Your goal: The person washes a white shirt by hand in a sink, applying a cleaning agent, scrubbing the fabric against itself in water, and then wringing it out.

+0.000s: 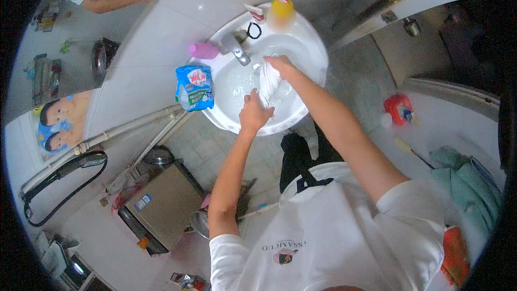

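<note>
A white cloth [270, 82], bunched into folds, stretches between my two hands over the white washbasin [316, 83]. My left hand [254, 112] grips its nearer end, close to the front of the bowl. Farther back and to the right, my right hand [279, 64] closes around the other end. Water lies in the bowl beneath the cloth. Just left of my right hand is the metal faucet [236, 49], its spout over the bowl.
On the basin's rim are a pink bottle [203, 50], a black bracelet [254, 30] and a yellow-topped container [281, 12]. A blue detergent bag [194, 87] stands at the left edge. Pipes [129, 126] run along the left wall; a washing machine [161, 205] sits lower left.
</note>
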{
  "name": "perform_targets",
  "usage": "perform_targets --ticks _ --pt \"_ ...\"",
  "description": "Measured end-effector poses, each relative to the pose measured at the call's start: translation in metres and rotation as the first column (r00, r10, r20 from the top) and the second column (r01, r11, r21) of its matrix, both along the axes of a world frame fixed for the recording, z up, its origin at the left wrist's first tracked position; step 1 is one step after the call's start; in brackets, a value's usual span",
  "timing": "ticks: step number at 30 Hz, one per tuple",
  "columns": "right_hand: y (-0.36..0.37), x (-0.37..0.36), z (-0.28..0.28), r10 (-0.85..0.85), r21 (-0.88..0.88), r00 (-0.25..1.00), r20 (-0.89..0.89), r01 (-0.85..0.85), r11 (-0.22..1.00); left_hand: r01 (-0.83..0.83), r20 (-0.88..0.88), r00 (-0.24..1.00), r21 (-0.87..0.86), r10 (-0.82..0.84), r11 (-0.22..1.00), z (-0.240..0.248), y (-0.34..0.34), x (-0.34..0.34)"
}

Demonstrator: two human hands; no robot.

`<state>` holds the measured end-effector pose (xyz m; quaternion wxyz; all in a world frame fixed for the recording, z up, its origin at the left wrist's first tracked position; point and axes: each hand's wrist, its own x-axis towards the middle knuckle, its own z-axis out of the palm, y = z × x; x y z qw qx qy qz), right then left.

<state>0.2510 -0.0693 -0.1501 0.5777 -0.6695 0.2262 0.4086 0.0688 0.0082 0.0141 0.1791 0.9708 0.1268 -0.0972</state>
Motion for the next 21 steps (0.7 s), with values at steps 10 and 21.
perform_targets --ticks 10,21 --pt "-0.061 -0.091 0.044 0.047 0.603 0.654 -0.755 0.665 0.440 -0.286 -0.688 0.699 -0.019 -0.195 -0.958 0.016 0.003 -0.012" --pt "-0.040 -0.066 0.092 0.175 0.747 0.942 -0.287 0.106 0.656 -0.371 -0.600 0.800 -0.486 -0.006 -0.791 -0.005 -0.027 -0.040"
